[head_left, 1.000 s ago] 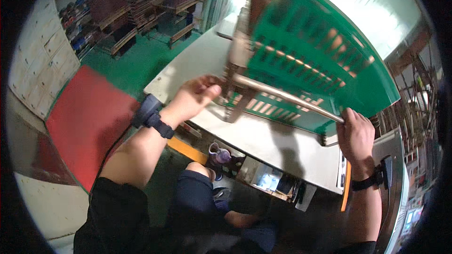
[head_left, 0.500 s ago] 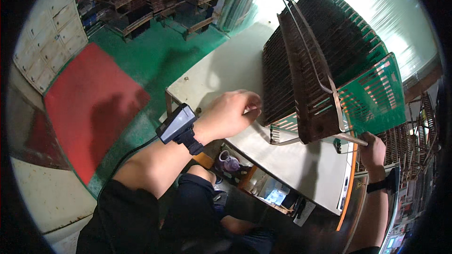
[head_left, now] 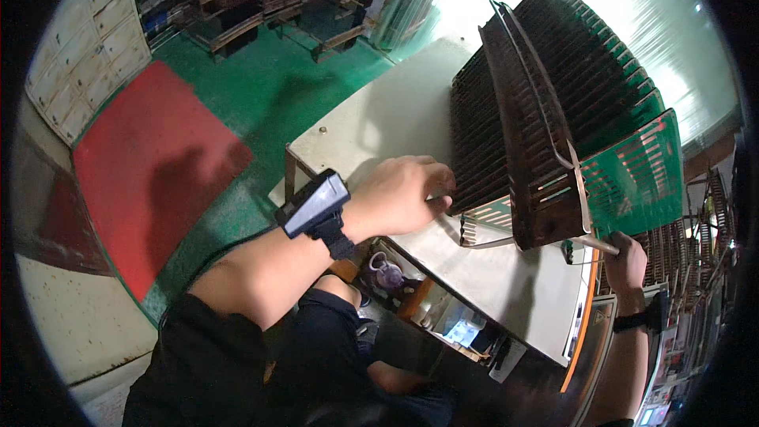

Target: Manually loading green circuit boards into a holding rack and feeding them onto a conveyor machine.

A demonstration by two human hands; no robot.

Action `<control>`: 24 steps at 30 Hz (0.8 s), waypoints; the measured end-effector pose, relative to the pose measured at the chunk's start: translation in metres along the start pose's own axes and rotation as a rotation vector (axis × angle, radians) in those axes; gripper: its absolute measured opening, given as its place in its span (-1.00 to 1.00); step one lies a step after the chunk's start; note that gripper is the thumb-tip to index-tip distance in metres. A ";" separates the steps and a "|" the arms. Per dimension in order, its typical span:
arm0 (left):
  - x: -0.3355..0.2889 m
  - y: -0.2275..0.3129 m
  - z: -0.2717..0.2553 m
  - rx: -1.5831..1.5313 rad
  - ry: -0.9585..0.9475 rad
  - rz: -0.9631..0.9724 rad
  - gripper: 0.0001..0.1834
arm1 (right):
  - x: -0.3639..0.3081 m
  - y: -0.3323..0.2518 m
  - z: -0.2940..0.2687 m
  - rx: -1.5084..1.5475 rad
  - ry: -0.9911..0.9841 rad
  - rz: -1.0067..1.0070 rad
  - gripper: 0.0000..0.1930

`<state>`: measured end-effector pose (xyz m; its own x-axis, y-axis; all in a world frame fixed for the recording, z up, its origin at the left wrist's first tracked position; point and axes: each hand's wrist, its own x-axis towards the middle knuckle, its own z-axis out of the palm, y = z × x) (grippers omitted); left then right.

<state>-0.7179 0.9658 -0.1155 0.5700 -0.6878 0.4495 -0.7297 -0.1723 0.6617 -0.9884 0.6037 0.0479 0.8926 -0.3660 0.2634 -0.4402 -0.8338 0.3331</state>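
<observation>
A brown slotted metal rack [head_left: 526, 142] stands tilted on the white tabletop, with a tight row of dark and green slotted panels in it. My right hand [head_left: 627, 262] is wrapped round a light bar [head_left: 594, 243] at the rack's near right end. Beside the bar, the nearest green panel [head_left: 636, 170] shows its rows of slots. My left hand [head_left: 407, 194] is at the rack's near left corner, its fingers bent and the thumb apart from them. Nothing shows in its grasp; whether its fingertips touch the panel edges I cannot make out. A black device is strapped on my left wrist.
The white table [head_left: 403, 103] has an open shelf below, holding a purple jug [head_left: 385, 273] and small items. A red mat [head_left: 150, 174] lies on the green floor to the left, near pale lockers [head_left: 79, 55]. More metal racks [head_left: 700, 225] stand at the right.
My left hand has shifted slightly right, closer to the rack's panel edges, with thumb and fingers further apart. My right hand stays on the bar. The whole view has shifted a little.
</observation>
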 end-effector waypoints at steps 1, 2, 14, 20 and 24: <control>0.004 -0.003 0.001 0.006 -0.016 -0.007 -0.77 | 0.000 0.000 0.001 -0.004 -0.003 0.021 -0.78; 0.010 -0.007 0.002 -0.011 -0.035 -0.012 -0.77 | 0.000 0.001 0.001 0.009 0.004 0.023 -0.78; 0.056 -0.026 0.040 0.060 -0.092 0.005 -0.60 | -0.001 -0.005 0.003 0.006 0.046 0.018 -0.84; 0.059 -0.032 0.039 0.032 -0.079 0.114 -0.67 | -0.001 -0.011 0.003 -0.020 0.068 0.049 -0.85; 0.060 -0.034 0.042 -0.035 -0.060 0.138 -0.72 | -0.002 -0.012 0.003 0.010 0.090 0.059 -0.86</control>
<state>-0.6745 0.9007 -0.1364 0.4412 -0.7443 0.5013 -0.7853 -0.0499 0.6171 -0.9842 0.6134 0.0409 0.8525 -0.3763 0.3628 -0.4903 -0.8164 0.3053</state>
